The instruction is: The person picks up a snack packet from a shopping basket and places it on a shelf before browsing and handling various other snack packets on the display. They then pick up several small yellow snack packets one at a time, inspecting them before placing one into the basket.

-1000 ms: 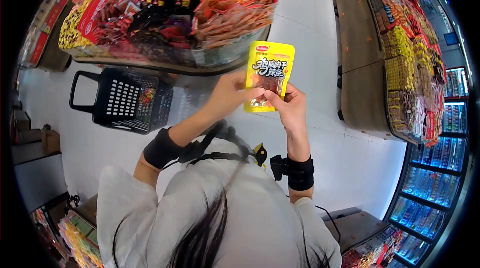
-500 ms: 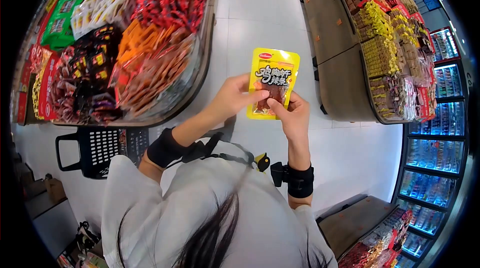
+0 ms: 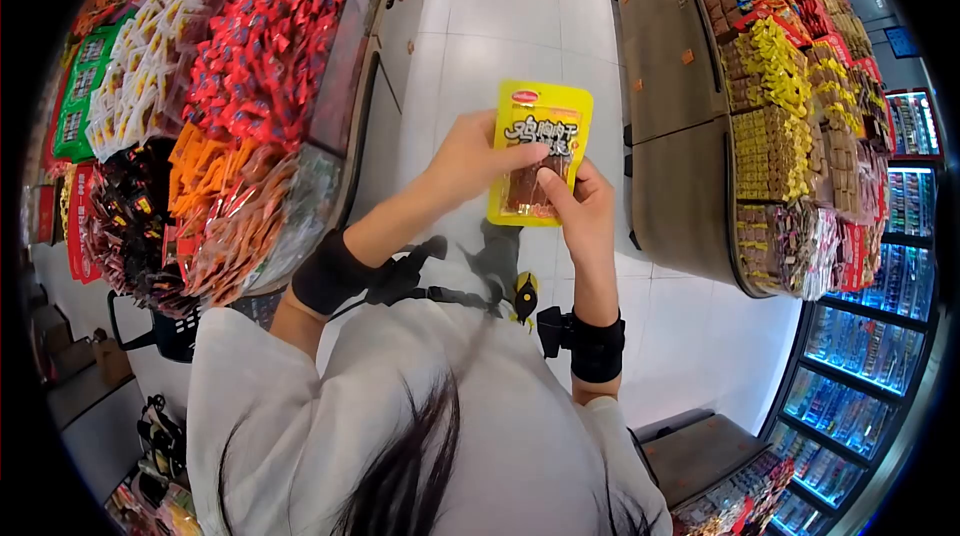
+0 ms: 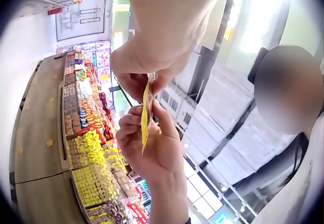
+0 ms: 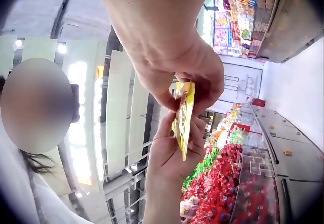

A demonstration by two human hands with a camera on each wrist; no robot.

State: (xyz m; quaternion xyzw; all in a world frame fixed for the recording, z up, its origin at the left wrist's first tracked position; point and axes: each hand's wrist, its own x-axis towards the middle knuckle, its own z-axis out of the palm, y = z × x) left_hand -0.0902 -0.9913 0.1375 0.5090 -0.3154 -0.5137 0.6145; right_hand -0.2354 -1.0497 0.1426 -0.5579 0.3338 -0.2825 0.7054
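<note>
Both hands hold up a flat yellow snack packet with dark and white lettering and a see-through window, upright in front of the body. My left hand pinches its left side, thumb lying across the front. On the right side my right hand grips the lower part, its thumb pressed on the window. Seen edge-on in the left wrist view, the packet sits between fingers and thumbs of both hands. The right wrist view also shows the packet from its edge, fingers behind it.
Bins of red, white, orange and black snack packs stand at the left. A brown counter with more snacks is at the right, beyond it lit fridges. A black basket is partly hidden at lower left; pale floor runs between.
The view has shifted along the aisle, the left bins showing more and the basket slipping mostly behind them and the sleeve. The left thumb has moved up the packet's front; both hands still hold it.
</note>
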